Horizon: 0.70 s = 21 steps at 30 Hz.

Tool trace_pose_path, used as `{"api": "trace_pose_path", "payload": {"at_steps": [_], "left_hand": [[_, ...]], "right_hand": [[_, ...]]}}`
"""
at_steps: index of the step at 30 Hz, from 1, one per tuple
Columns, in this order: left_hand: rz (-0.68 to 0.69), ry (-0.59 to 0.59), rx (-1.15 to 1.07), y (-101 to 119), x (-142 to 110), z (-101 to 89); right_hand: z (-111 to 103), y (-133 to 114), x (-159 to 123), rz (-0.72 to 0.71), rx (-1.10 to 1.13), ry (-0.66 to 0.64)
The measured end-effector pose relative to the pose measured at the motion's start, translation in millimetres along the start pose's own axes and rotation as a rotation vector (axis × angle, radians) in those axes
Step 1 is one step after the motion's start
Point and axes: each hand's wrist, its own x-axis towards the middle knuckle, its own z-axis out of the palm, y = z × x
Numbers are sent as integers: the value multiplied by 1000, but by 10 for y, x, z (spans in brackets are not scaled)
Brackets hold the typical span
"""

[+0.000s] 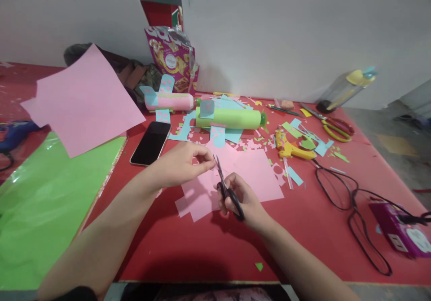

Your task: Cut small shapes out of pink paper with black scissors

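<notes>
My right hand (247, 202) grips black-handled scissors (239, 207), their blades pointing up and slightly parted. At the blade tips, my left hand (185, 161) is closed in a pinch; whatever lies between thumb and forefinger is too small to make out against the pink behind it. Beneath both hands lie cut pink paper sheets (264, 177). Just beyond them rests a light green paper-wrapped tube (239, 118) with blue paper fins. To its left lies a similar pink tube (175, 101), its blue fins dotted with pink.
A phone (151, 143) and large pink sheet (90, 103) are left, near green sheeting (50, 211). Paper scraps surround a yellow glue gun (292, 149); its cord runs to a purple box (399, 231). Larger scissors (336, 128), a bottle (345, 92) and a snack bag (173, 58) stand farther back.
</notes>
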Motion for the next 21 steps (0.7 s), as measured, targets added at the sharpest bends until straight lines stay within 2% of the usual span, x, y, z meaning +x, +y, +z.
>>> {"api": "trace_pose_path", "payload": {"at_steps": [8, 21], "left_hand": [[-20, -37, -22, 17, 19, 39], [-39, -48, 4, -8, 14, 13]], "right_hand": [[-40, 21, -7, -55, 18, -78], [-23, -13, -13, -24, -35, -83]]}}
